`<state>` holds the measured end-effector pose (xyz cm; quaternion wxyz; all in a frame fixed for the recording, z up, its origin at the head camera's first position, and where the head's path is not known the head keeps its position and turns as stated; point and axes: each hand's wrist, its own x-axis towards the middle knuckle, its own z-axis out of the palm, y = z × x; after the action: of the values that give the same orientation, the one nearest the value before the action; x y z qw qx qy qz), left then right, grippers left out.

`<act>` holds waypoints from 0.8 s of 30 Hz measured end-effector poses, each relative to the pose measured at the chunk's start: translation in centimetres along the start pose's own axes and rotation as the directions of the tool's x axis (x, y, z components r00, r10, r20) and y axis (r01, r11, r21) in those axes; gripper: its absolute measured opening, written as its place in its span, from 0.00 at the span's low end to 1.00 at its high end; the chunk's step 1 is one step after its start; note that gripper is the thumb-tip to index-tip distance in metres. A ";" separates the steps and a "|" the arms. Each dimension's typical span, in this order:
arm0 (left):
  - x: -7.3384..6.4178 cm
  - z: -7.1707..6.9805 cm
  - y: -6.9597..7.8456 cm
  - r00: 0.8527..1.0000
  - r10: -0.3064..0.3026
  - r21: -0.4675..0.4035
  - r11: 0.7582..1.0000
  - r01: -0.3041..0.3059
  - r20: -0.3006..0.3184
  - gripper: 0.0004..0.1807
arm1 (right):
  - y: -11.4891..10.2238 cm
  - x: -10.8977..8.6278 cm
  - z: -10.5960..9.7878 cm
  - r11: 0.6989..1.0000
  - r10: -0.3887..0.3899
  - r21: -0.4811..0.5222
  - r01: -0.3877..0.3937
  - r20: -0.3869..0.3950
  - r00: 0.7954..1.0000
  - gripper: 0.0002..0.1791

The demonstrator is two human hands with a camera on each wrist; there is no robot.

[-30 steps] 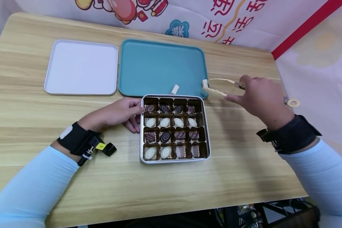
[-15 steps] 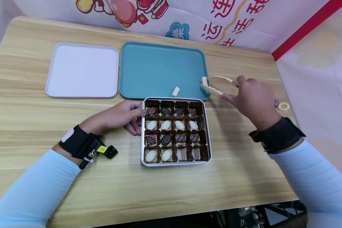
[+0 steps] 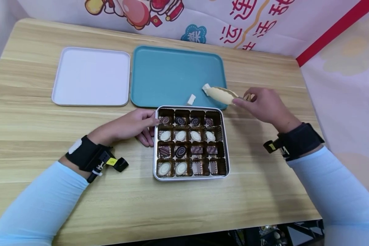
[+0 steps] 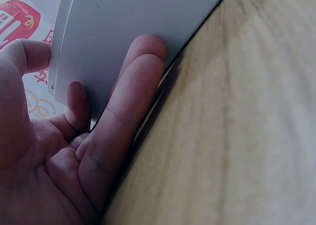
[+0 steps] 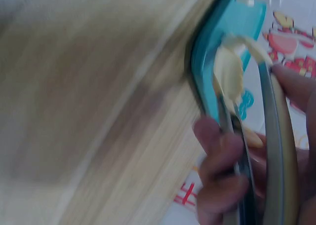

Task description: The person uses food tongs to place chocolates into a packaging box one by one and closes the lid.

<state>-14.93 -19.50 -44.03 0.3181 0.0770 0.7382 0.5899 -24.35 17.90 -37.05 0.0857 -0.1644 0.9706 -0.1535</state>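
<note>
A metal tin of chocolates (image 3: 192,178) sits on the table with dark and white pieces in its brown compartments. My left hand (image 3: 133,126) holds it at its left side, thumb on the rim and fingers against the outer wall (image 4: 108,22). In my right hand (image 3: 265,106) are tongs with cream-coloured tips (image 3: 221,96); their metal arms (image 5: 274,146) show in the right wrist view. At the tips is a small white block (image 3: 206,89), over the right part of the teal tray (image 3: 160,58). Whether it touches the tray I cannot tell. Another white block (image 3: 191,99) lies near the tray's front edge.
Left of the teal tray lies a white tray (image 3: 92,77). A printed cloth (image 3: 218,20) hangs behind the wooden table (image 3: 110,205). Beyond the table's front right edge there is dark clutter (image 3: 273,235).
The tongs and white block have moved left, further over the teal tray. The right hand has turned, so the tongs' arms look closer together. The left hand stays at the tin.
</note>
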 end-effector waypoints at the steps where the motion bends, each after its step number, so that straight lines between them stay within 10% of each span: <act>1: 0.0 0.0 0.0 1.000 0.000 -0.001 1.000 0.000 0.001 0.17 | 0.1 0.2 -0.2 0.998 0.039 0.038 -0.041 0.059 0.997 0.35; 5: 0.1 -0.1 -0.2 1.000 0.009 -0.001 1.000 -0.009 0.007 0.17 | -0.1 0.9 -1.1 0.992 0.118 0.026 -0.125 0.197 0.973 0.40; 14: 0.0 0.0 -0.1 1.000 0.008 -0.011 1.000 -0.007 0.006 0.17 | -2.2 0.6 -2.2 0.960 0.031 -0.279 -0.015 0.053 0.998 0.43; 24: -0.1 -0.1 0.0 1.000 0.012 -0.006 1.000 -0.012 0.007 0.18 | -0.8 1.5 -1.8 0.994 0.083 -0.081 -0.074 0.119 0.989 0.39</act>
<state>-14.91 -19.60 -44.05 0.3175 0.0826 0.7349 0.5936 -25.89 17.18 -35.29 0.1447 -0.1382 0.9744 -0.1024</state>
